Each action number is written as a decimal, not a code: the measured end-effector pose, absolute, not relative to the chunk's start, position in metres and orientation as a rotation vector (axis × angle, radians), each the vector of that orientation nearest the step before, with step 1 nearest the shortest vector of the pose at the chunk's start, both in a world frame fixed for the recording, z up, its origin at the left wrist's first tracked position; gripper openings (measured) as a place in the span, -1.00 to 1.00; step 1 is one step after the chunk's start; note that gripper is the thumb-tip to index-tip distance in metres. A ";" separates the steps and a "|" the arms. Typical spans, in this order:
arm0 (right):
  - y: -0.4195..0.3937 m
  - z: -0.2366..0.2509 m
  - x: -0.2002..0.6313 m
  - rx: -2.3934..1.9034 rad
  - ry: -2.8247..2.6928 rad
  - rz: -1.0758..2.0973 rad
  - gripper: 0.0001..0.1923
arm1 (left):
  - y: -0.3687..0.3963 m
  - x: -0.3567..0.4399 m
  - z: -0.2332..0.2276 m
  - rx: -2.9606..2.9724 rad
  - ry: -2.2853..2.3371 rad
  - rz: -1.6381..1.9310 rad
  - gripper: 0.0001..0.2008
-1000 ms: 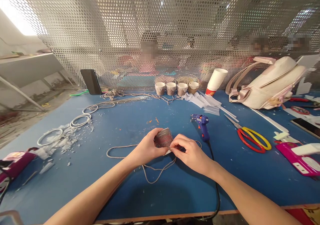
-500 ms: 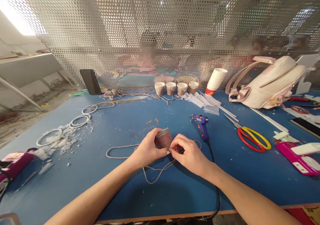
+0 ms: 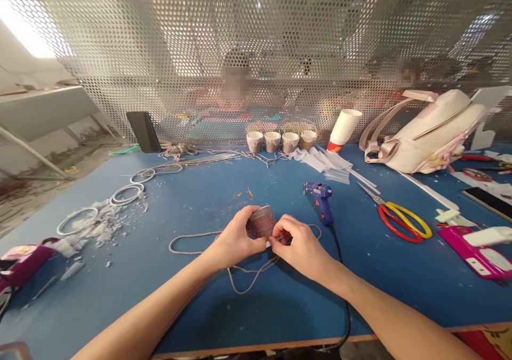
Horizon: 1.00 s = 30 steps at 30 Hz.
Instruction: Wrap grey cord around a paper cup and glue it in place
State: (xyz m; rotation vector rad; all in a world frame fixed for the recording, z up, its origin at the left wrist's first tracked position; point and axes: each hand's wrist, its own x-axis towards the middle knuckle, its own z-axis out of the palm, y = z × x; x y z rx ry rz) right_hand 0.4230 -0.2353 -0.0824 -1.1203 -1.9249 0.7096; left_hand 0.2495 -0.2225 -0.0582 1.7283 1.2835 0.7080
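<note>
Clamped on the rope-wrapped cup (image 3: 261,222): my left hand (image 3: 234,241) holds it from the left, thumb over its top edge, fingers curled round the side. Cup sits tilted just above the blue table (image 3: 160,274), near the middle of the bench, close to me. My right hand (image 3: 298,244) is pressed against the cup's right side, fingertips (image 3: 279,231) pinched together on the cord (image 3: 244,274) where it meets the wrapped wall. Can't tell whether the cord end is stuck down; fingers hide it.

Loose cord loops on the table under and left of both hands, one bight toward me, one long loop running out left.

Just right of my right hand: blue glue gun (image 3: 322,202) lying on the table, black cable running back toward the near edge. Further right: scissors (image 3: 400,218) with red and yellow handles, then a pink case (image 3: 472,253) near the right edge.

Left side: white rings (image 3: 127,192) and white crumbs scattered on the table; a maroon pouch (image 3: 20,261) at the far left.

Back row: four wrapped cups (image 3: 280,141) side by side, a stack of paper cups (image 3: 343,130) tipped over beside them, cut white strips (image 3: 328,162) in front. Dark phone (image 3: 143,132) leans on the perforated metal screen (image 3: 256,40). Beige bag (image 3: 432,133) at the back right.
</note>
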 end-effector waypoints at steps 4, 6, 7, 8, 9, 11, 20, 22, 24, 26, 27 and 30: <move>-0.235 -0.083 0.422 -1.126 -1.918 0.728 -0.79 | -0.224 0.250 -0.058 1.750 1.310 0.702 -0.57; -0.235 -0.084 0.422 -1.135 -1.909 0.741 -0.80 | -0.224 0.251 -0.058 1.761 1.329 0.712 -0.59; -0.235 -0.083 0.422 -1.140 -1.905 0.751 -0.80 | -0.224 0.252 -0.057 1.766 1.336 0.722 -0.60; -0.235 -0.083 0.423 -1.144 -1.897 0.766 -0.81 | -0.224 0.252 -0.057 1.771 1.341 0.731 -0.61; -0.235 -0.082 0.423 -1.146 -1.888 0.787 -0.81 | -0.224 0.252 -0.058 1.774 1.344 0.736 -0.62; -0.234 -0.080 0.425 -1.147 -1.868 0.850 -0.83 | -0.224 0.253 -0.058 1.776 1.351 0.735 -0.63; -0.231 -0.076 0.431 -1.225 -1.793 1.045 -0.88 | -0.224 0.253 -0.059 1.793 1.346 0.751 -0.65; -0.231 -0.075 0.432 -1.240 -1.787 1.050 -0.88 | -0.223 0.253 -0.060 1.787 1.336 0.758 -0.65; -0.231 -0.074 0.434 -1.248 -1.782 1.053 -0.88 | -0.223 0.252 -0.061 1.783 1.335 0.759 -0.65; -0.231 -0.074 0.435 -1.251 -1.779 1.064 -0.88 | -0.222 0.252 -0.061 1.778 1.335 0.763 -0.65; -0.230 -0.074 0.435 -1.252 -1.776 1.073 -0.88 | -0.222 0.252 -0.061 1.776 1.334 0.762 -0.66; -0.228 -0.076 0.438 -1.260 -1.750 1.108 -0.88 | -0.222 0.250 -0.061 1.765 1.333 0.743 -0.65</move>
